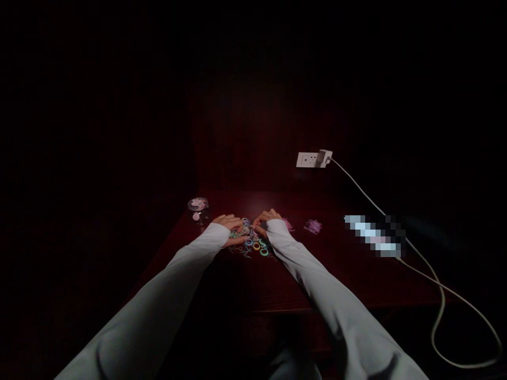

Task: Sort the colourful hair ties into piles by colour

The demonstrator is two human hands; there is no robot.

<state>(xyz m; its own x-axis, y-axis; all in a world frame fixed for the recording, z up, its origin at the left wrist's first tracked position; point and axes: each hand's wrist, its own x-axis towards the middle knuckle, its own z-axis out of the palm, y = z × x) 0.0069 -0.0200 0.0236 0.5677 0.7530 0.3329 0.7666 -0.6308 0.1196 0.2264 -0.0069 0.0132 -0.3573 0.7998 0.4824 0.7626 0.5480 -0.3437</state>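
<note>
A mixed pile of small coloured hair ties and thin elastic bands (246,250) lies on the dark red table between my hands. Among them are a yellow ring (256,246) and a green ring (263,253). My left hand (231,224) rests at the pile's left side, fingers stretched out and thumb apart, curved around it. At the right side, my right hand (266,218) has its fingers bent together over the pile; what they pinch, if anything, is too small to make out. Just beyond my right wrist shows a pink heap of bands (290,226), partly hidden by the sleeve.
A purple heap of bands (312,226) lies farther right. At the back left stands a clear round jar (198,205) with pinkish pieces. A blurred-out lit device (372,236) sits right, its white cable (358,186) running to a charger in the wall socket (307,160).
</note>
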